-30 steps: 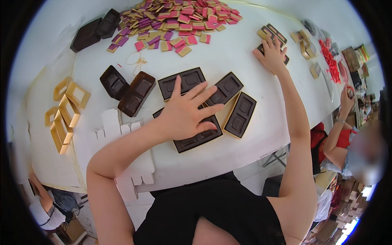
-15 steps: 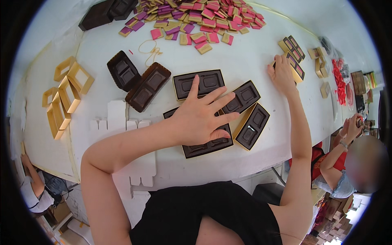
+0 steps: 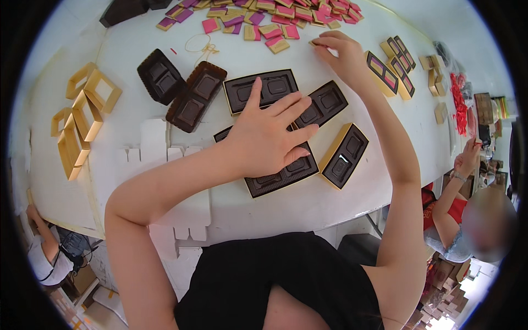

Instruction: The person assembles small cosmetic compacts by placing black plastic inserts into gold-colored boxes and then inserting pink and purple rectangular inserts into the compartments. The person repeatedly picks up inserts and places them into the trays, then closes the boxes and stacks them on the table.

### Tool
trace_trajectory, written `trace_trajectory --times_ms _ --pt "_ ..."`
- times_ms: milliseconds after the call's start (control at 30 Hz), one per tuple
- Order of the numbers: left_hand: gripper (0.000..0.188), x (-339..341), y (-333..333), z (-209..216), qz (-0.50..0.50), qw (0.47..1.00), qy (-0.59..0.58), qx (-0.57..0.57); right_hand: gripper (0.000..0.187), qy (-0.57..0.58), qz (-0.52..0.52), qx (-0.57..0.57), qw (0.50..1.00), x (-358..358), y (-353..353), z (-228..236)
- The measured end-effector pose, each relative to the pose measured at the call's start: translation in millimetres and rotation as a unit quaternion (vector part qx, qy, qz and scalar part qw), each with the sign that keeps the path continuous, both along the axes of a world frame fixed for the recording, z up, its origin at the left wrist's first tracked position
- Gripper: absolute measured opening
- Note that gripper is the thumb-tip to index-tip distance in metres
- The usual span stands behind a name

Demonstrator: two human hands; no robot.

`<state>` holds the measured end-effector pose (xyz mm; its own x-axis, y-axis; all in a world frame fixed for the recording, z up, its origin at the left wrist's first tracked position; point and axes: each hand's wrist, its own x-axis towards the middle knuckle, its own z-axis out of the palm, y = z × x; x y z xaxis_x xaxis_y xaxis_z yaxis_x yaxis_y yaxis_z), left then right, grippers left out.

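My left hand (image 3: 272,135) lies palm down with fingers spread over several gold-edged boxes lined with dark brown plastic trays. Its index finger rests on the upper box (image 3: 261,91); another box (image 3: 322,104) lies by its fingertips, and a wider brown tray (image 3: 286,175) shows from beneath the hand. Just right of these, a similar box (image 3: 344,156) stands apart, its two hollows bare. Farther out, my right hand (image 3: 344,55) pinches a small gold packet (image 3: 313,43) between thumb and fingertips, mostly covered by them. Beside that wrist lies a box (image 3: 381,72) filled with pink-and-gold packets.
A heap of pink, purple and gold packets (image 3: 275,14) spreads along the far side. More filled boxes (image 3: 404,80) stand at right. Brown trays (image 3: 197,96), a gold cord (image 3: 208,50), white card (image 3: 179,192) and gold frames (image 3: 88,121) lie left. A co-worker (image 3: 451,220) works at right.
My right hand has let go of a filled box at the right and moved left to a loose packet. My left hand stays spread over the boxes. The whole view has shifted slightly.
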<state>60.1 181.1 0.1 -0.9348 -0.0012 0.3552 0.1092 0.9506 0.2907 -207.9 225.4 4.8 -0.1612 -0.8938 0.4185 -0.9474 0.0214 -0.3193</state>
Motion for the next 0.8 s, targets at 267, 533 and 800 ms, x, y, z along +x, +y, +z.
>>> trace_trajectory --times_ms 267,533,800 --pt "0.042 0.5 3.4 2.9 0.008 1.0 -0.003 -0.008 0.029 0.1 0.029 0.015 0.994 65.6 98.1 13.6" --pt "0.04 -0.3 3.4 -2.3 0.015 1.0 0.014 -0.002 0.059 0.225 -0.032 0.136 0.964 101.5 108.0 20.3" --pt "0.037 1.5 4.7 -3.6 0.042 0.999 0.031 0.008 0.053 0.284 -0.024 0.148 0.947 101.8 105.8 26.8"
